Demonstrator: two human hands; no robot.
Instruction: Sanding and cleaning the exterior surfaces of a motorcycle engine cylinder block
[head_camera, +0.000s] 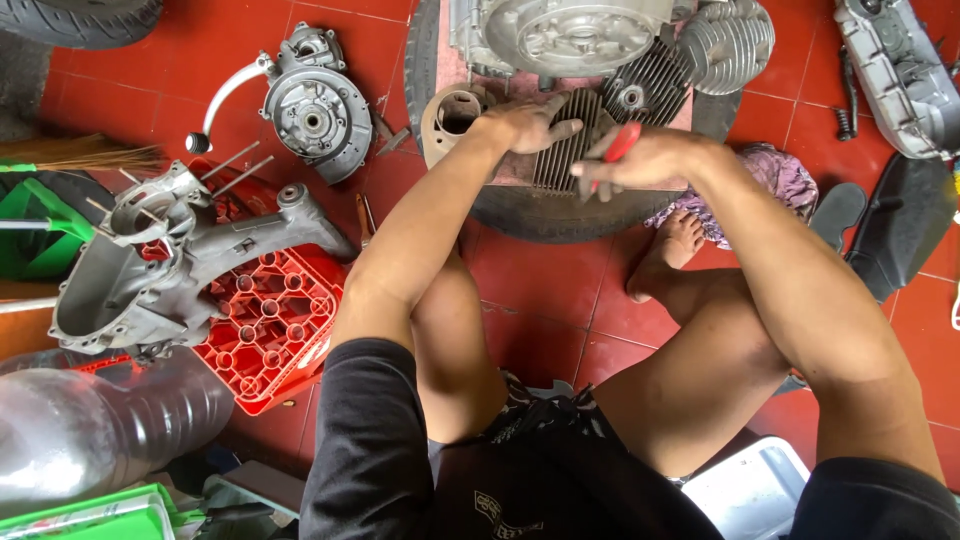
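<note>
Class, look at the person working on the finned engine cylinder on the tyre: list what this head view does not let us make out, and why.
- Red-handled tool: its tip is hidden under the right hand.
- Finned cylinder: partly covered by the left hand and the right hand.
- Engine casing: cut off by the top edge.
- Silver cover: cut off by the right edge.

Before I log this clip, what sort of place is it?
Likely an informal engine repair spot on a tiled floor: a crankcase on a red crate, and a finned cylinder under the left hand, a red-handled tool in the right hand.
</note>
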